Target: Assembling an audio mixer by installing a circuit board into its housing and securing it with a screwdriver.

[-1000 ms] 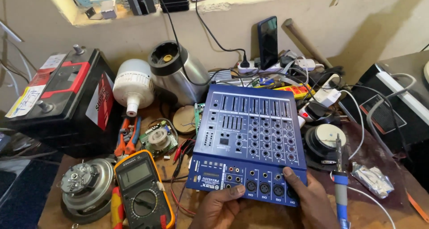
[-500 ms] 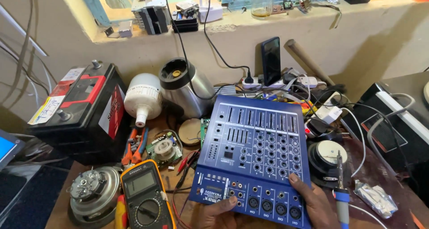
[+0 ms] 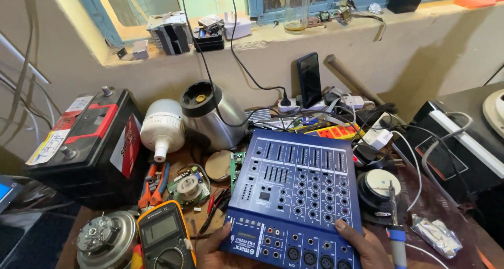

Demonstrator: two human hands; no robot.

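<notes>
A blue audio mixer (image 3: 296,195) with rows of knobs and sliders lies tilted on the cluttered workbench, its jack panel toward me. My left hand (image 3: 210,253) grips its near left corner from below. My right hand (image 3: 362,245) holds its near right edge, thumb on top of the panel. Both hands are cut off by the bottom of the view.
A yellow multimeter (image 3: 164,237) and a round motor (image 3: 105,240) sit at the left front. A car battery (image 3: 86,143), white bulb (image 3: 163,127) and blender base (image 3: 210,116) stand behind. A soldering iron (image 3: 395,221), speaker (image 3: 379,187) and tangled cables lie to the right.
The view has tilted upward, so the mixer and both hands sit lower in the frame and the window sill shows. The hands keep their hold on the mixer.
</notes>
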